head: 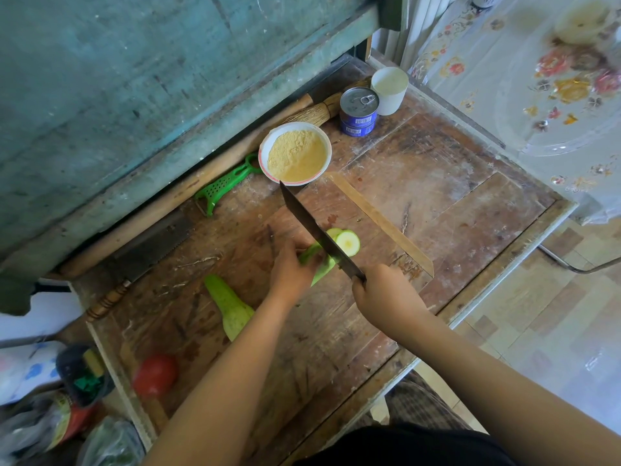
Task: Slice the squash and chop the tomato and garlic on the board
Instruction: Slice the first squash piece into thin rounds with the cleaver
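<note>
Head view: left hand (pixel 290 269) grips squash (pixel 321 264), right hand (pixel 386 290) grasps knife (pixel 319 232); left fingertips should stay curled back, slices even

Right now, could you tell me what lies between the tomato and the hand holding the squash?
In the head view, another squash piece lies between the tomato and the left hand.

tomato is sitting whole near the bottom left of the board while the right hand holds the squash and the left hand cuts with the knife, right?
Hands are swapped. The head view shows the left hand holding the squash and the right hand cutting with the knife. The tomato is whole, bottom left.
</note>
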A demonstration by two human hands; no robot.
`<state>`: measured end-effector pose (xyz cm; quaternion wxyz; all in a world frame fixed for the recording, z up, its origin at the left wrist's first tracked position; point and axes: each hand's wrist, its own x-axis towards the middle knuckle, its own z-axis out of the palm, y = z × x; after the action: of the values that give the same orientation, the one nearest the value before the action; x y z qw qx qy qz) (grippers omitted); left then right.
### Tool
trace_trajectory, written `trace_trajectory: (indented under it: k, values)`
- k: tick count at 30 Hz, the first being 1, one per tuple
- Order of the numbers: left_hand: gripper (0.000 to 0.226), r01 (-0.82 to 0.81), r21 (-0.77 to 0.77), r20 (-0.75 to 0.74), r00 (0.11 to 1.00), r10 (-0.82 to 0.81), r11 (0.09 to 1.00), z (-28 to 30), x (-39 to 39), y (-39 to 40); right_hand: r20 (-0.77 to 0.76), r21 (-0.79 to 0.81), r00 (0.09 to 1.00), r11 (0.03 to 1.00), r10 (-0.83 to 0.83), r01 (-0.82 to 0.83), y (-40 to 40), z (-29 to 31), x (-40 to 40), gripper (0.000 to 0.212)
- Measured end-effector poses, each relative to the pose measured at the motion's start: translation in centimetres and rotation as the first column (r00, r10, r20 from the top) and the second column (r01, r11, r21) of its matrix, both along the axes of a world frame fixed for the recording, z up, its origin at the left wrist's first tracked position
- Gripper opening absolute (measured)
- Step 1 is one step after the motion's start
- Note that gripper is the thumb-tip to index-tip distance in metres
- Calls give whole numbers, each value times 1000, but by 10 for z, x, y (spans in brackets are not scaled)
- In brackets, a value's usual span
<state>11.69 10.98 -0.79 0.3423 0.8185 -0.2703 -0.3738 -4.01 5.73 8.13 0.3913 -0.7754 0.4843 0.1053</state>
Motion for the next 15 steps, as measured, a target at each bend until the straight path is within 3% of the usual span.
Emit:
trace_trajectory:
  k: [15]
  values:
    - [26,20,24,35,999,-21,1000,2,-2,-2,-72,118,997,993,-14,22,-15,-3,12,35]
